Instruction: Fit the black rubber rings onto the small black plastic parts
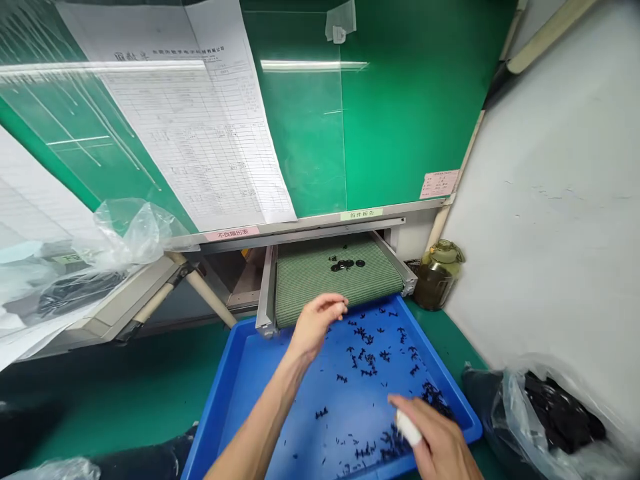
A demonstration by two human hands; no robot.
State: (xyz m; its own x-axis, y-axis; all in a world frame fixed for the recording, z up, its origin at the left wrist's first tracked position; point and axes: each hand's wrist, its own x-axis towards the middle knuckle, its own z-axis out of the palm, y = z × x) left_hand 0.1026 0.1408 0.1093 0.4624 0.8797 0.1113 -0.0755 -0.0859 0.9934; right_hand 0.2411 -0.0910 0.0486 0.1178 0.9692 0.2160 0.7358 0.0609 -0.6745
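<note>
left hand [317,327]: half-curled, nothing visibly held, over blue tray [215,400] by belt [320,287] | right hand [430,440]: fingers bunched, white finger wrap [409,427], hold unclear | black parts [370,357]: scattered in tray, beneath right hand | black rings [345,265]: on belt

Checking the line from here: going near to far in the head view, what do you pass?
right hand → left hand → far rim of the blue tray → green mesh conveyor belt → black round parts → green panel
</note>
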